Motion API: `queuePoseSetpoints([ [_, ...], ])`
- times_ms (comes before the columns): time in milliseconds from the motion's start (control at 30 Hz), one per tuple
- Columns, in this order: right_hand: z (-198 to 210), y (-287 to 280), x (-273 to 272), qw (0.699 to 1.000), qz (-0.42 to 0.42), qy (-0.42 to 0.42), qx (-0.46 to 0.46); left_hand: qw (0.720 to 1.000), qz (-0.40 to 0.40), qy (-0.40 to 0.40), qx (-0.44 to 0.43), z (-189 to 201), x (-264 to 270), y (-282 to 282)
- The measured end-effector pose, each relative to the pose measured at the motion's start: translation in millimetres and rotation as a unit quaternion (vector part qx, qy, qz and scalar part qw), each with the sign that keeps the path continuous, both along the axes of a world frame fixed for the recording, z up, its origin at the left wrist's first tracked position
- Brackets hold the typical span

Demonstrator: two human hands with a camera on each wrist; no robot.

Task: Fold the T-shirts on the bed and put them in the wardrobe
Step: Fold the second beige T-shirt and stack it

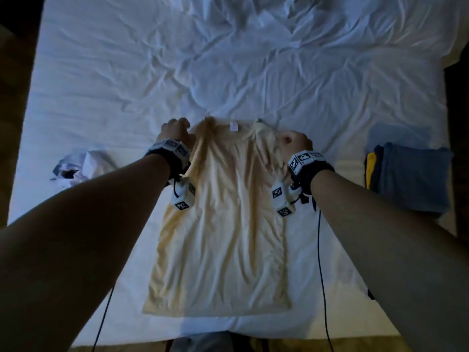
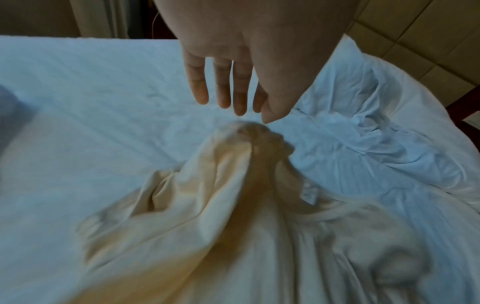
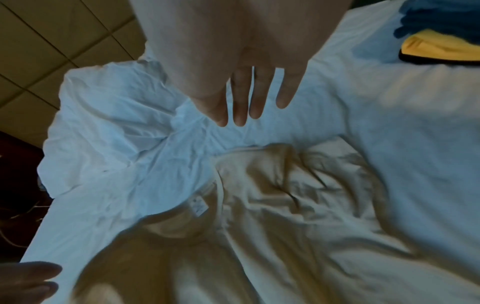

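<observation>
Pale-yellow cotton T-shirt (image 1: 223, 224) lies lengthwise at centre frame on the white-sheeted bed (image 1: 101, 72), collar up-frame, directly beneath your left hand (image 1: 175, 130) and right hand (image 1: 291, 141), both slack-fingered, holding nothing.

No legible text; neck label (image 1: 233, 126) on cream T-shirt (image 1: 223, 237) too blurred.

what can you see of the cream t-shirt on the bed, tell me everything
The cream T-shirt lies spread on the white bed sheet, collar away from the person, hem nearest them. It looks like thin, soft fabric, wrinkled, with a small white label inside the neckline. The shoulder areas are bunched up. The left hand and right hand sit at its shoulders; in the wrist views their fingers are straight above the cloth.
</observation>
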State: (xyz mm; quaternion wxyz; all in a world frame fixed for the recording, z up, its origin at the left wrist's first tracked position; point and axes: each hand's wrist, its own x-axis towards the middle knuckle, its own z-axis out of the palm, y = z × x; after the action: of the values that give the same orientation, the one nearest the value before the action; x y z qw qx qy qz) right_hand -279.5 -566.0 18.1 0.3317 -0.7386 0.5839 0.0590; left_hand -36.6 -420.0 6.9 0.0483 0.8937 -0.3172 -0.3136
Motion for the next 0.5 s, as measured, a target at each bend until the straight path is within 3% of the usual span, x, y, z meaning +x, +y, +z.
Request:
queuePoseSetpoints([
  [133,-7,28,-11,0.999,-0.008,0.019,0.044,0.995,0.047,0.073,0.039,-4,-24,28],
  [333,-8,86,-42,0.993,-0.031,-0.009,0.11,0.969,0.152,0.192,0.014,-13,-56,92],
  [500,-16,142,-83,0.988,-0.062,-0.014,0.14,0.95,0.183,0.253,0.023,-16,-90,149],
])
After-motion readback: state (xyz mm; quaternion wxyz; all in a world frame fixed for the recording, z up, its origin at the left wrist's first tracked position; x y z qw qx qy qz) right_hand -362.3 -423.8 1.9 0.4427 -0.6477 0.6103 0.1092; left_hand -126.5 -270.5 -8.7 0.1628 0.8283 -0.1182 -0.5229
